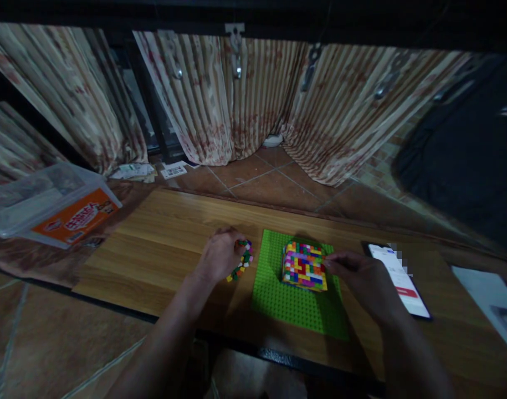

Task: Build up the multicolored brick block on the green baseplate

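On a green studded baseplate (pixel 297 313) stands a low block built of many small coloured toy bricks (pixel 303 267). My right hand (pixel 359 274) is at the block's right side, its thumb and fingertips pinched together against the edge. Whatever sits in that pinch is too small to make out. Left of the baseplate lies a loose pile of small toy bricks (pixel 245 260) in several colours. My left hand (pixel 223 254) is over the pile's near left side, fingers curled down into it. Its fingertips are partly hidden, so what they hold cannot be seen.
The wooden board (pixel 153 238) carries all of this. A phone with a lit screen (pixel 398 280) lies to the right, and a white sheet (pixel 488 296) beyond it. At the far left is a clear plastic box (pixel 54 205) with an orange label. Striped curtains (pixel 253 100) hang behind.
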Motion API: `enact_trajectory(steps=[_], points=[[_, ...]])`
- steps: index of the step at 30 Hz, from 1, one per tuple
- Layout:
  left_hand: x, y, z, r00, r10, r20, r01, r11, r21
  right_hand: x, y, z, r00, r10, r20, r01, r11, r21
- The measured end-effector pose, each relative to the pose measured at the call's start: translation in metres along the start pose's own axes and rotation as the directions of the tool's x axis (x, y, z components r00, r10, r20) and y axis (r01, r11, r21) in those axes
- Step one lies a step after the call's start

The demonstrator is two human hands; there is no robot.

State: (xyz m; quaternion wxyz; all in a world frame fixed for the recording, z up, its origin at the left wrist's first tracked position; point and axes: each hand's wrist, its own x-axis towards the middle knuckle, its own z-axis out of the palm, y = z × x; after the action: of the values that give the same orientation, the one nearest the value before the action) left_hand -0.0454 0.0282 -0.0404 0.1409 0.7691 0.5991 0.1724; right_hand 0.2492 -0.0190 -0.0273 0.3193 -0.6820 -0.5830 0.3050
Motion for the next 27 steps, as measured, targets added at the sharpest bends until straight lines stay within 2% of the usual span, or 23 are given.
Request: enact_trajectory(steps=[5,15,18,20,22,24,26,27], points=[[0.000,0.000,0.004,1.000,-0.012,0.004,0.012,1.000,0.024,0.001,0.002,0.000,0.999,-0.031,-0.026,0.031,0.999,-0.009],[-0.001,-0.003,-0.003,0.999,-0.035,0.025,0.035,0.999,0.000,0.003,-0.001,0.004,0.978,0.024,-0.208,0.001,0.993,0.121],[-0.001,-0.001,-0.006,0.997,-0.077,0.012,0.077,0.993,-0.087,0.001,-0.009,0.008,0.967,-0.003,-0.255,0.042,0.988,0.147],[-0.001,0.001,-0.007,0.996,-0.089,0.012,0.090,0.969,-0.229,-0.001,-0.014,0.011,0.965,-0.040,-0.259,0.088,0.980,0.176],[-0.001,0.004,-0.006,0.996,-0.078,0.045,0.089,0.893,-0.441,-0.003,-0.017,0.016,0.965,-0.079,-0.252,0.131,0.972,0.196],[-0.002,0.008,-0.005,0.992,-0.062,0.113,0.122,0.744,-0.657,-0.005,-0.019,0.021,0.966,-0.108,-0.233,0.159,0.964,0.211],[-0.002,0.013,-0.003,0.984,-0.062,0.166,0.170,0.593,-0.787,-0.006,-0.019,0.025,0.971,-0.126,-0.204,0.172,0.959,0.225],[-0.002,0.016,-0.002,0.982,-0.064,0.177,0.183,0.549,-0.816,-0.007,-0.019,0.027,0.973,-0.132,-0.188,0.175,0.957,0.231]])
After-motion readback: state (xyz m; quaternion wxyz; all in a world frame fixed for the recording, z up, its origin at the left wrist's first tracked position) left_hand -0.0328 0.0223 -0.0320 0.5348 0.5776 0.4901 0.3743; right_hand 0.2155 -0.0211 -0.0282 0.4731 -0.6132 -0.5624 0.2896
